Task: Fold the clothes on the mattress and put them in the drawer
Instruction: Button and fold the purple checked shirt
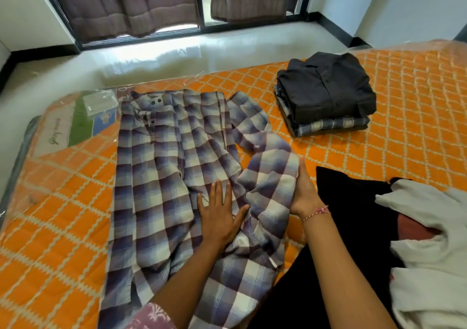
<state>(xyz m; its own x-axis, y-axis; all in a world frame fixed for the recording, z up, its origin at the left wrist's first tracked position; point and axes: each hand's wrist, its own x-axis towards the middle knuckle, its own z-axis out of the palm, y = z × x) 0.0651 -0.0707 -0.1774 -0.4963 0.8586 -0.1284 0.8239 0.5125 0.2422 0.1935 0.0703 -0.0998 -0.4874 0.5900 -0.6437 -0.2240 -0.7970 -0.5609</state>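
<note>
A purple and white plaid shirt (161, 167) lies spread out, collar at the far end, on the orange quilted mattress (63, 215). My left hand (219, 212) lies flat on the shirt's middle with fingers spread. My right hand (304, 192) holds the bunched right side and sleeve of the shirt at its edge, fingers partly under the cloth. A stack of folded clothes (326, 93), with a dark grey shirt on top, sits on the mattress at the far right. No drawer is in view.
A black garment (353, 202) and a white garment (429, 240) lie unfolded at the near right. A printed label (75, 124) covers the mattress's far left corner. Beyond the mattress are pale floor and a curtained window (151, 2).
</note>
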